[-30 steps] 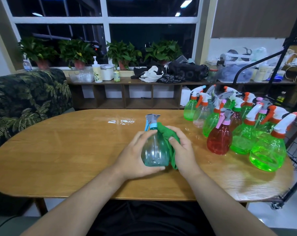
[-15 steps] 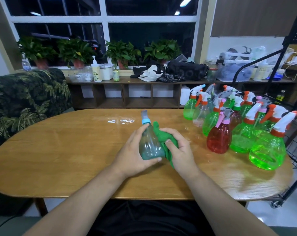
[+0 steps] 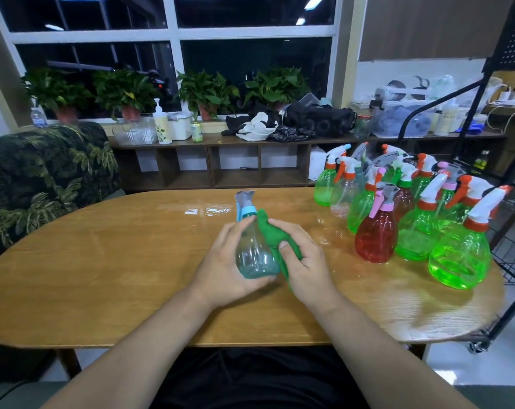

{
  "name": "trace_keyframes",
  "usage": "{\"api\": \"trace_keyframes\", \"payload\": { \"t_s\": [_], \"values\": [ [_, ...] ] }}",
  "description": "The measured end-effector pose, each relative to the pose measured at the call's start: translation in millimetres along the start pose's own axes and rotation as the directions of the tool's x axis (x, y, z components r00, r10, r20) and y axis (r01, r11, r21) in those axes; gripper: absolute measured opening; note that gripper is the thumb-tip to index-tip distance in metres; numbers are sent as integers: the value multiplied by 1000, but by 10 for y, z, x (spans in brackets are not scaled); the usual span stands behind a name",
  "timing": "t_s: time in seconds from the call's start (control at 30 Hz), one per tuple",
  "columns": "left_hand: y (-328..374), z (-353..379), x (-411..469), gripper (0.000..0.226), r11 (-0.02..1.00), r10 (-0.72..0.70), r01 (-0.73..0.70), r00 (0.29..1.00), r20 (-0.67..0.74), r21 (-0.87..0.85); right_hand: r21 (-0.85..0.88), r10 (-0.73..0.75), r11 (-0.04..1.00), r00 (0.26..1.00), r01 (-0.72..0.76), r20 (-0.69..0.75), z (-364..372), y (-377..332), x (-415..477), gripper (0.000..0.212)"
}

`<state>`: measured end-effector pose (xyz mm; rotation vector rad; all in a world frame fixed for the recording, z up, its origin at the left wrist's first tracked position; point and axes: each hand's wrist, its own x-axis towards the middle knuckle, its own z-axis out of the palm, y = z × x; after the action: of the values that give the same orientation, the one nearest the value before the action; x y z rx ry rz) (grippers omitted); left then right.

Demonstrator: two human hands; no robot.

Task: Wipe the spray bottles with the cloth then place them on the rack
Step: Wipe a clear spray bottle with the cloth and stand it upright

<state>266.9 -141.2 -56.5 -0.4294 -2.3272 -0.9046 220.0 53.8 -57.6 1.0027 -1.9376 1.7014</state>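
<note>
Spray bottle [image 3: 254, 255] has rotated in left hand [image 3: 221, 270] against cloth [image 3: 269, 231].

- Teal spray bottle [image 3: 254, 252]: right flank hidden under the green cloth [image 3: 269, 231] and your right hand [image 3: 303, 261]. Lower edge covered by your left hand [image 3: 226, 270].
- Spray head [image 3: 244, 202]: blurred.
- Rack [image 3: 513, 252]: cut off at the frame's right edge.
- Rear spray bottles [image 3: 404, 200]: bodies masked by the front row.
- Pump bottle [image 3: 161, 128], upper left: label too small to read.
</note>
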Motion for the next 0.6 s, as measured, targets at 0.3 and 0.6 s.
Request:
{"api": "trace_keyframes", "payload": {
  "t_s": [0.3, 0.6],
  "values": [
    [143, -52, -30, 114, 989, -1, 23, 989, 151, -144, 568, 399, 742, 915, -356, 52, -79, -47, 103, 35],
    [59, 9, -13, 119, 998, 9, -2, 993, 117, -59, 367, 267, 899, 963, -238, -30, -63, -7, 73, 38]
  ]
}}
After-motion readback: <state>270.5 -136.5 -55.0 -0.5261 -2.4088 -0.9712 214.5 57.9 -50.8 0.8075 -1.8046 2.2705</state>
